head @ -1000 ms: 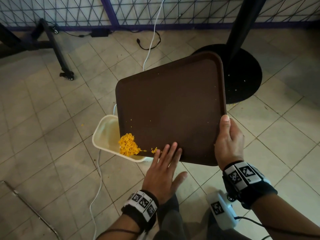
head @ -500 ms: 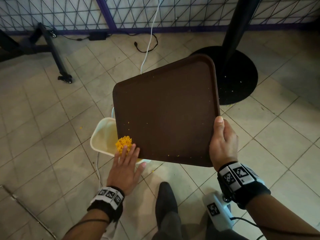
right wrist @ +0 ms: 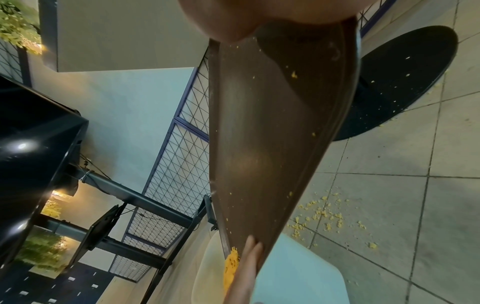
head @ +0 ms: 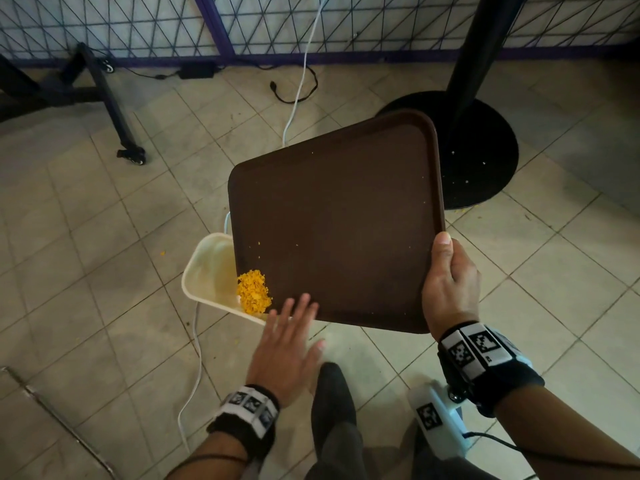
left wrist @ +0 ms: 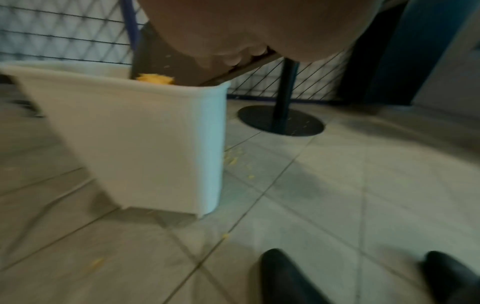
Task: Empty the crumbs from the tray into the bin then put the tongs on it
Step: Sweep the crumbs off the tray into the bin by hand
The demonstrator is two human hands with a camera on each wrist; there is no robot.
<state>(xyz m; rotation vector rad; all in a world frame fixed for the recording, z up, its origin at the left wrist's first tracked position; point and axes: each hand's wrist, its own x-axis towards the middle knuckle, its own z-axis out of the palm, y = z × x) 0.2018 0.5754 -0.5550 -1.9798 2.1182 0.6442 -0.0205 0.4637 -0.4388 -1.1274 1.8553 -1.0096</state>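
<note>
A brown tray point(head: 339, 230) is tilted over a cream bin point(head: 204, 271), its low corner above the bin's mouth. A heap of yellow crumbs point(head: 253, 295) sits in that low corner, seen also as crumbs point(left wrist: 155, 79) above the bin's rim point(left wrist: 166, 90). My right hand point(head: 450, 282) grips the tray's right edge, thumb on top. My left hand point(head: 289, 344) is flat with straight fingers, its fingertips point(head: 304, 303) at the tray's near edge just right of the heap. The right wrist view shows the tray point(right wrist: 272, 144) and those fingers point(right wrist: 249, 253). No tongs are in view.
Spilled crumbs point(right wrist: 324, 214) lie on the tiled floor beside the bin. A black round table base point(head: 481, 150) with its post stands behind the tray. A white cable point(head: 194, 358) runs past the bin. My dark shoes point(left wrist: 283, 275) are near. A wire fence point(head: 242, 26) closes the back.
My left hand swept left to the crumb heap half a second ago, and has now shifted back right along the tray's near edge. The heap has gathered in the low corner.
</note>
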